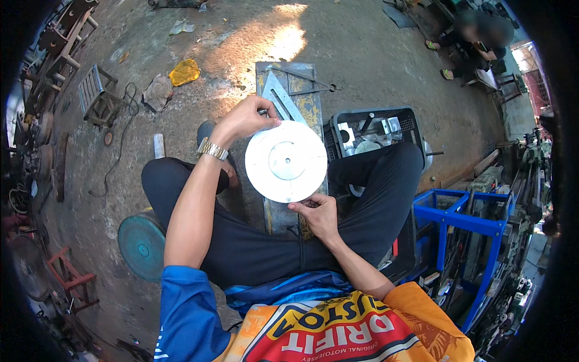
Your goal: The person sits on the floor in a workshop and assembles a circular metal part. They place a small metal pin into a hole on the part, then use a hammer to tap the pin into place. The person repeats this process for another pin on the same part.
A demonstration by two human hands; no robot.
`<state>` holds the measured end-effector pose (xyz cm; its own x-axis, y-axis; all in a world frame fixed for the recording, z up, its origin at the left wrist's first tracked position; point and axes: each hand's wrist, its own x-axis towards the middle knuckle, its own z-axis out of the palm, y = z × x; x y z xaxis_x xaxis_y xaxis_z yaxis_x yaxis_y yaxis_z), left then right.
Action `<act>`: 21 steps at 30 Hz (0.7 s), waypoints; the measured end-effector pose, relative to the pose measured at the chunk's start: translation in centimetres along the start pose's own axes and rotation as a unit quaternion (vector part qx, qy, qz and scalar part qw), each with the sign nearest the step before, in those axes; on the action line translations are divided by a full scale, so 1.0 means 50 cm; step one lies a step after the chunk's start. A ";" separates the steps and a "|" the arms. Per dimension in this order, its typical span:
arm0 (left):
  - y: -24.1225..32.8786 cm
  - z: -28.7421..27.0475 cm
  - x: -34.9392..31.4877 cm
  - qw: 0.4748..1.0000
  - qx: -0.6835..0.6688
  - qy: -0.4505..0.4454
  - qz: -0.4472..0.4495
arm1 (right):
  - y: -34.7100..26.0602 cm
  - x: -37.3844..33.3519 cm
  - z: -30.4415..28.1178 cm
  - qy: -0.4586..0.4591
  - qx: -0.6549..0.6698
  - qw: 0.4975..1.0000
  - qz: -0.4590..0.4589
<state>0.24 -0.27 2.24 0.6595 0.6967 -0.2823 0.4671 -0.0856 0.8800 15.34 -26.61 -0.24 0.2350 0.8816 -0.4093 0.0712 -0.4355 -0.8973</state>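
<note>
A round, bright white disc with a small centre hole and a scribed inner circle is held above a narrow bench between my knees. My left hand, with a metal watch at its wrist, closes on the disc's upper left rim. A small dark thing shows beside its fingers, too small to name. From below, my right hand pinches the lower rim between thumb and fingers. Just beyond the disc, a slotted triangular metal plate lies on the worn bench. Thin-legged metal dividers rest near its far end.
A black crate of metal parts stands by my right knee. Blue metal frames and machinery line the right. At left are a stool, a cable and a green round container. A person sits far right.
</note>
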 end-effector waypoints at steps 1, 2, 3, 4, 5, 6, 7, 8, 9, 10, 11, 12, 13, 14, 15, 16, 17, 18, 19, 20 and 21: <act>-0.001 0.000 0.001 1.000 -0.002 -0.003 0.003 | 0.005 0.003 0.003 0.010 0.014 1.000 -0.013; -0.002 -0.001 0.002 1.000 -0.004 -0.005 0.006 | 0.012 0.007 0.006 0.014 0.028 0.999 -0.028; -0.003 -0.002 0.002 1.000 -0.011 -0.010 0.008 | 0.019 0.012 0.010 0.013 0.042 0.997 -0.057; -0.004 -0.002 0.002 1.000 -0.019 -0.015 0.009 | 0.028 0.016 0.013 0.013 0.039 0.997 -0.058; -0.004 -0.003 0.003 0.999 -0.027 -0.019 0.010 | 0.036 0.021 0.013 0.012 0.043 0.994 -0.103; -0.005 -0.004 0.004 0.999 -0.027 -0.019 0.007 | 0.044 0.025 0.013 0.010 0.031 0.992 -0.121; -0.006 -0.005 0.004 0.999 -0.028 -0.020 0.003 | 0.051 0.028 0.014 0.011 0.021 0.990 -0.141; -0.006 -0.006 0.005 0.999 -0.031 -0.021 0.001 | 0.057 0.032 0.015 0.009 0.043 0.989 -0.140; -0.006 -0.006 0.006 0.999 -0.030 -0.020 0.000 | 0.062 0.034 0.017 0.008 0.067 0.988 -0.141; -0.007 -0.007 0.006 0.999 -0.030 -0.020 0.002 | 0.065 0.036 0.019 0.001 0.089 0.985 -0.145; -0.007 -0.007 0.008 0.999 -0.033 -0.022 0.009 | 0.067 0.035 0.019 0.005 0.082 0.987 -0.142; -0.006 -0.008 0.010 0.999 -0.030 -0.021 0.009 | 0.066 0.036 0.019 0.001 0.073 0.987 -0.141; -0.007 -0.008 0.009 0.999 -0.030 -0.023 0.011 | 0.065 0.034 0.018 -0.001 0.064 0.988 -0.141; -0.007 -0.006 0.008 0.999 -0.029 -0.026 0.014 | 0.063 0.030 0.016 0.006 0.041 0.990 -0.136; -0.006 -0.005 0.007 1.000 -0.018 -0.022 0.009 | 0.060 0.027 0.015 0.014 0.018 0.991 -0.133; -0.005 -0.004 0.007 1.000 -0.020 -0.014 0.003 | 0.056 0.023 0.013 0.022 -0.004 0.991 -0.132; -0.005 -0.002 0.005 1.000 -0.022 -0.004 -0.003 | 0.053 0.019 0.009 0.010 -0.020 0.994 -0.107; -0.006 0.003 0.000 1.000 -0.027 0.004 -0.012 | 0.050 0.011 0.005 -0.003 -0.037 0.996 -0.079; -0.005 0.002 -0.001 0.999 -0.037 0.001 -0.002 | 0.047 0.007 0.002 -0.017 -0.054 0.997 -0.053; -0.005 0.004 -0.005 1.000 -0.028 0.002 -0.001 | 0.046 -0.002 0.000 -0.043 -0.054 0.996 -0.048; -0.004 0.004 -0.004 1.000 -0.020 0.004 0.002 | 0.044 -0.005 -0.002 -0.069 -0.056 0.995 -0.043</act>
<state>0.12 -0.54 2.04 0.6571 0.7018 -0.2751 0.4396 -0.0604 0.8961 15.52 -27.83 -2.08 0.0880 0.9299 -0.3572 0.1954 -0.3677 -0.9092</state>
